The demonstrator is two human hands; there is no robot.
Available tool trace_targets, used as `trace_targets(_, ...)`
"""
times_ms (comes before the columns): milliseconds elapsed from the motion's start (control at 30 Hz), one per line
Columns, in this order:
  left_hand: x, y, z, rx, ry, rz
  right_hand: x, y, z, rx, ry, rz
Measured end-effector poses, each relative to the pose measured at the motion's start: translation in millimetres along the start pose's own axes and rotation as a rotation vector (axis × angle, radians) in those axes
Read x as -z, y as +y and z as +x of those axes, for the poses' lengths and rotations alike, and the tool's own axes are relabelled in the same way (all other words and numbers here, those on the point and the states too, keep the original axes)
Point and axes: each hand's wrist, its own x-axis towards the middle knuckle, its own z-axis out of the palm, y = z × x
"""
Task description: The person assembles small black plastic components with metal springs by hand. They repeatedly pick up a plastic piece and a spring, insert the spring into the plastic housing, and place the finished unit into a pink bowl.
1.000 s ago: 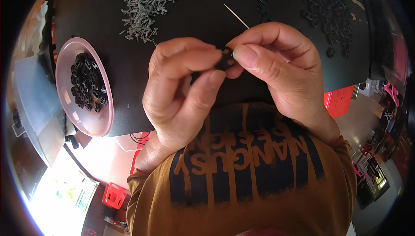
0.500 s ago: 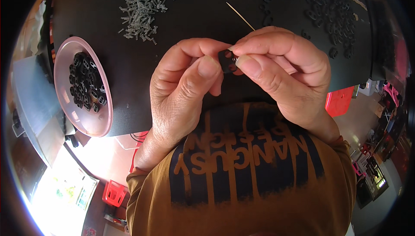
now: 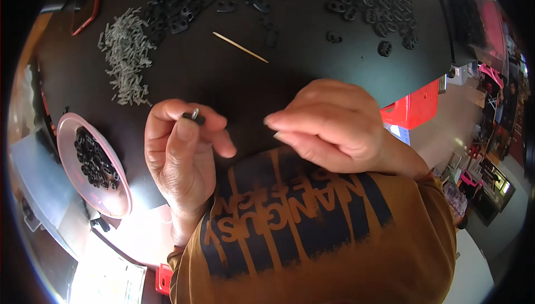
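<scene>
Between the thumb and fingers of my left hand [image 3: 181, 148] is a small black plastic cord-lock part [image 3: 194, 118]. A tiny silvery piece, apparently a spring, stands up out of it. My right hand [image 3: 331, 128] hovers apart from it, to the right, its thumb and fingertips drawn nearly together with nothing visible in them. A thin wooden stick [image 3: 241, 47] lies on the table beyond both hands. To the far left is a heap of small metal springs [image 3: 127, 56].
A pink-rimmed bowl [image 3: 123, 203] of black two-hole parts sits left of my left hand. Loose black parts [image 3: 370, 11] spread across the far side of the dark table [image 3: 312, 53]. A red plastic stool [image 3: 415, 106] stands past the table's right edge.
My hands have come apart; the right let go of the black part, which stays in my left. The view has shifted, so the springs, stick and bowl appear lower and further left.
</scene>
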Motion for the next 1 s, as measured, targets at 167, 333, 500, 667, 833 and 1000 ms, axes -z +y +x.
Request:
trace_targets(167, 2, 1, 0, -0.004, -0.011, 0.017, 40, 14, 0, -0.083, 0.228, -0.470)
trace_targets(333, -1, 0, 4, -0.002, -0.021, 0.033, 65, 20, 2, -0.119, 0.348, -0.546)
trace_targets(500, -1, -1, 4, -0.007, -0.017, -0.002, 92, 19, -20, -0.340, 0.474, -0.566)
trace_targets(667, -1, -2, 4, -0.010, -0.043, 0.030, 89, 15, -38, -0.481, 0.352, -0.581)
trace_targets(833, -1, -1, 5, -0.008, -0.054, 0.043, 88, 25, -40, -0.447, 0.283, -0.659)
trace_targets(1000, -1, -1, 3, -0.008, -0.042, 0.042, 84, 17, -36, -0.521, 0.300, -0.486)
